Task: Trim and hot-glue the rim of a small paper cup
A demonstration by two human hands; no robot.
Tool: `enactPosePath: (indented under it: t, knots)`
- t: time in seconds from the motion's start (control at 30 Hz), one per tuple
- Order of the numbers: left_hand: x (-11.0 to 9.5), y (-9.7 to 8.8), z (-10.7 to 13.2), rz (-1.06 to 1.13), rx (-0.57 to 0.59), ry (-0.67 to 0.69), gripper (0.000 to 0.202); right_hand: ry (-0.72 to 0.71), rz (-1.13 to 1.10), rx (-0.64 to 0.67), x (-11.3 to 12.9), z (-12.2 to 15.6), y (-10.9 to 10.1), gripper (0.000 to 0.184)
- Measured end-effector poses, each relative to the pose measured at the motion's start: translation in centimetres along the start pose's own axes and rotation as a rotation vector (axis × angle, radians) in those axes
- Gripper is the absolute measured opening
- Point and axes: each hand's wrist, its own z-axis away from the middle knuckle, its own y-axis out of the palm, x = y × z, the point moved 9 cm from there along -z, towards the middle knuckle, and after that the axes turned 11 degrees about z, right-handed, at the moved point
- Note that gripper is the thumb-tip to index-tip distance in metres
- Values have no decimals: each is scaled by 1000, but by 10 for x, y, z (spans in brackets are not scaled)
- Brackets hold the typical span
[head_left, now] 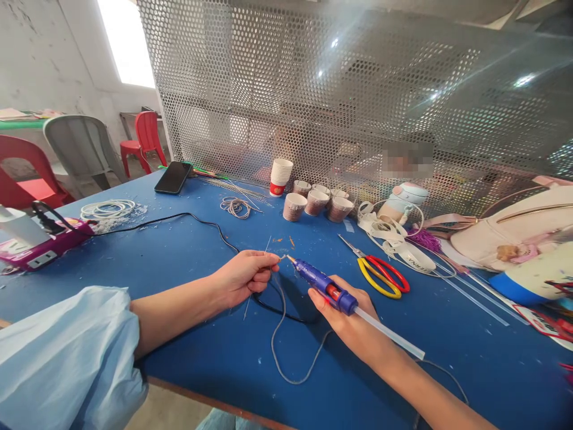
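My right hand (347, 319) grips a blue glue gun (320, 285) with a white glue stick (389, 334) sticking out of its back. Its nozzle points left at my left hand (244, 275). That hand pinches a thin wire stick (257, 286) and a grey cord (282, 334) at the nozzle tip. The cord loops down over the blue table (134, 263) toward me.
Red and yellow scissors (380, 275) lie just right of the glue gun. Paper cups (313, 200), a stacked cup (280, 176), a black phone (173, 177), a power strip (49, 242) with black cable, ribbon rolls (394, 230) and a pink bag (514, 230) sit around. A perforated metal screen (358, 89) closes the back.
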Motion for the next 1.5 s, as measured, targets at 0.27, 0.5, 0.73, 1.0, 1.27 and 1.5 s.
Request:
enactPosePath:
  t: [0.27, 0.5, 0.73, 1.0, 1.27, 1.5]
  knots:
    - [-1, -1, 0, 22, 4, 8, 18, 255, -36, 5, -42, -9, -12, 42]
    - [0, -1, 0, 17, -3, -1, 18, 278, 35, -169, -74, -44, -30, 32]
    - [4, 1, 1, 11, 23, -10, 16, 213, 15, -117, -76, -60, -23, 37]
    - [7, 4, 2, 30, 22, -26, 16, 144, 28, -12, -57, -49, 2, 41]
    - [10, 5, 5, 42, 8, -45, 10, 157, 128, 53, -55, -55, 11, 41]
    - [3, 8, 10, 132, 39, -5, 12, 177, 236, -212, -42, -17, -47, 34]
